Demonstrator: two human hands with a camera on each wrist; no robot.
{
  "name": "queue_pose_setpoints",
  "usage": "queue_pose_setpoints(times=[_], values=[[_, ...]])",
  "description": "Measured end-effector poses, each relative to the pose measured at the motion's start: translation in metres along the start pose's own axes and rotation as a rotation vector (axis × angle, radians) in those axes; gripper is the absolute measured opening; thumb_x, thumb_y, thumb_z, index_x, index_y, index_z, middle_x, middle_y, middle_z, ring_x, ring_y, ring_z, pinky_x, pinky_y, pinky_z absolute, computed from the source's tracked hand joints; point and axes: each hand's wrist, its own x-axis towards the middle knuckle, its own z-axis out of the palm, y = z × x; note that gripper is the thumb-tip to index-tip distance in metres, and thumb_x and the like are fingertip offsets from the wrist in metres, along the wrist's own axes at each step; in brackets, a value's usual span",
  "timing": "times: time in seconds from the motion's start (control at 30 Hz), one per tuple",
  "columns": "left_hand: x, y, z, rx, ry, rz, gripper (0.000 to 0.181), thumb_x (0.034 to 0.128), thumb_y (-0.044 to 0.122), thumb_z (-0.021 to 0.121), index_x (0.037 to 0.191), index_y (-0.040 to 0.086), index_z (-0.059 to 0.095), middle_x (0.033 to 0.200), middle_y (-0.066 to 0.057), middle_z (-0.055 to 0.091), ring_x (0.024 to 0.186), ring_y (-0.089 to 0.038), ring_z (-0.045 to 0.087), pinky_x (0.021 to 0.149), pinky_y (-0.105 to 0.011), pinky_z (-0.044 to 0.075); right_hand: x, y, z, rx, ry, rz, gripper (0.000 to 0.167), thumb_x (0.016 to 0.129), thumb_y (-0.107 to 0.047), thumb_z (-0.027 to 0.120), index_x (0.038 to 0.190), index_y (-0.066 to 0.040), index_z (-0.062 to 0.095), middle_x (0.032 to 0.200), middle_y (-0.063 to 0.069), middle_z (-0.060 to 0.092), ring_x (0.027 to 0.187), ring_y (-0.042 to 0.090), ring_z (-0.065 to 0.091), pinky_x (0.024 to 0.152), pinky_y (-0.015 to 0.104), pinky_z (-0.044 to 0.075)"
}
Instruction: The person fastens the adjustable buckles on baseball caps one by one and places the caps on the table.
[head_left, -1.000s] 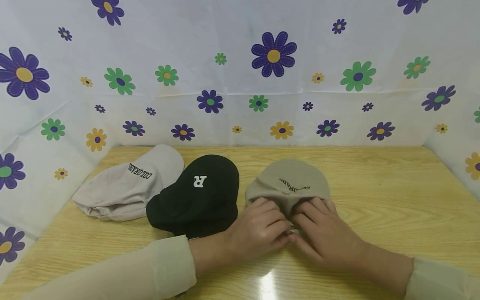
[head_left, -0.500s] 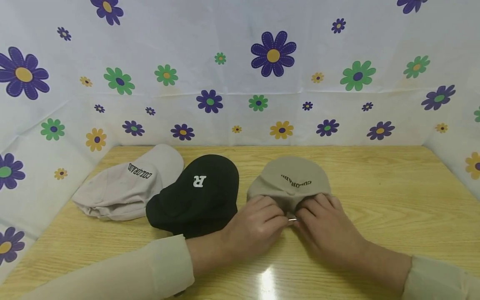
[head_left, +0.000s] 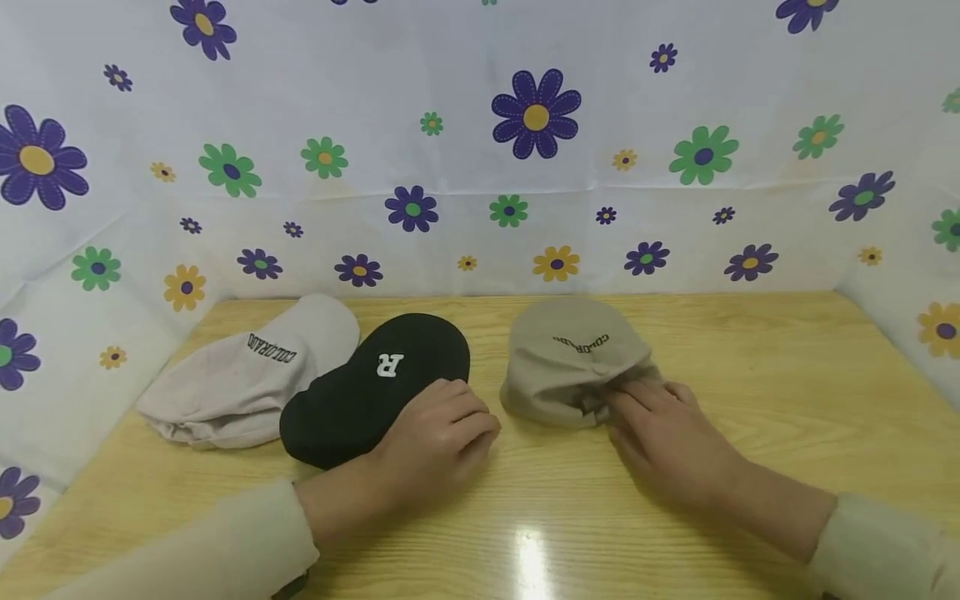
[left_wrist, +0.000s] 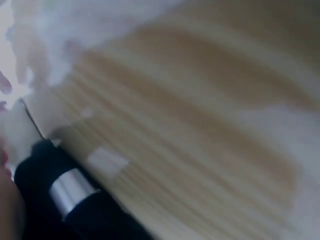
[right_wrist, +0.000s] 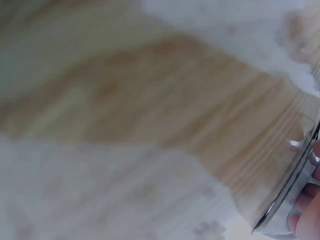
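In the head view a tan baseball cap (head_left: 570, 342) with dark COLORADO lettering sits right of the middle, its back opening facing me. My right hand (head_left: 671, 442) holds it at the right side of that opening, some fingers hidden inside. My left hand (head_left: 442, 433), fingers loosely curled with nothing visible in them, is over the near side of a black baseball cap (head_left: 375, 392) marked with a white R. Whether it touches that cap I cannot tell. Dark cloth with a silvery buckle (left_wrist: 74, 191) shows, blurred, in the left wrist view.
A pale pinkish-grey COLORADO cap (head_left: 240, 375) lies at the far left, against the black cap. Flower-printed white cloth (head_left: 450, 67) bounds the back and both sides of the wooden table (head_left: 787, 392).
My left hand has let go of the tan cap and moved left to the black one. The tan cap has turned slightly and shifted back, with my right hand still on it.
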Motion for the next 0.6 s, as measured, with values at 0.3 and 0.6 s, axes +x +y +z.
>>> queue_pose_setpoints(times=[0.3, 0.6], values=[[0.001, -0.047, 0.007, 0.002, -0.055, 0.043, 0.006, 0.0803, 0.005, 0.073, 0.079, 0.011, 0.071, 0.078, 0.001, 0.064, 0.073, -0.015, 0.056, 0.066, -0.027, 0.045, 0.002, 0.011, 0.003, 0.142, -0.089, -0.045, 0.048, 0.097, -0.023, 0.06, 0.14, -0.001, 0.052, 0.141, 0.016, 0.054, 0.131, 0.036, 0.052, 0.108, 0.054, 0.042], [-0.004, -0.03, -0.043, 0.088, -0.063, -0.157, 0.019, 0.0886, 0.02, 0.068, 0.102, 0.007, 0.072, 0.101, -0.004, 0.069, 0.098, -0.021, 0.064, 0.089, -0.038, 0.052, -0.023, 0.034, -0.016, 0.162, -0.044, 0.002, 0.037, 0.099, -0.018, 0.057, 0.135, -0.01, 0.061, 0.141, 0.01, 0.059, 0.129, 0.034, 0.056, 0.103, 0.054, 0.046]])
